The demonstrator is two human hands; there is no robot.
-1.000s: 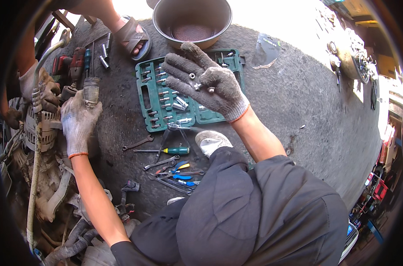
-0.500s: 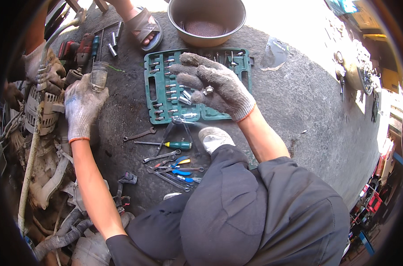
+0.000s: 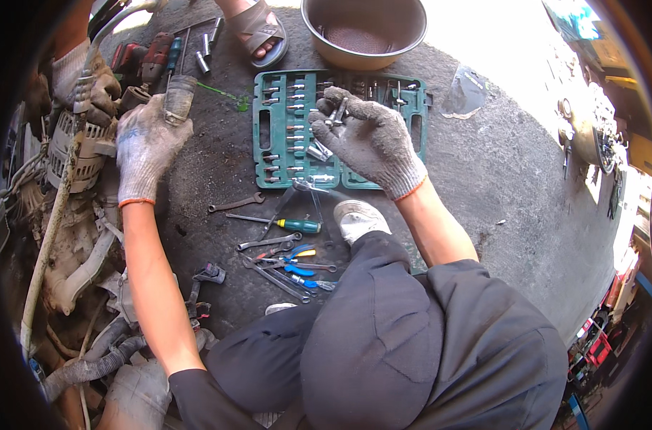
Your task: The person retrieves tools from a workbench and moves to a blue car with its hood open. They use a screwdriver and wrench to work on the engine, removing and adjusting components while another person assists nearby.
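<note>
My left hand (image 3: pixel 148 152), in a dirty white knit glove, is closed round a short, thick grey hose (image 3: pixel 179 100) beside the engine; its fingertips are partly hidden. A bright green streak of liquid (image 3: pixel 225 93) runs from the hose end toward the ground on the right. Above the open green socket case (image 3: pixel 260 161), my right hand (image 3: pixel 376 143), gloved and grimy, pinches a small metal bolt (image 3: pixel 337 113) between thumb and fingers. Loose sockets (image 3: pixel 317 150) lie in the case below it.
Engine parts, including an alternator (image 3: pixel 73 161), fill the left side. A co-worker's gloved hand (image 3: pixel 100 89) is there, a sandaled foot (image 3: pixel 258 36) farther back. A metal pot (image 3: pixel 365 61) stands behind the case. A screwdriver (image 3: pixel 297 226), wrenches (image 3: pixel 270 241) and pliers (image 3: pixel 297 269) lie near my shoe (image 3: pixel 358 221).
My right hand has turned and its fingers have closed, bringing the bolt from the palm up to the fingertips. The green liquid streak has lengthened. The whole view has shifted slightly.
</note>
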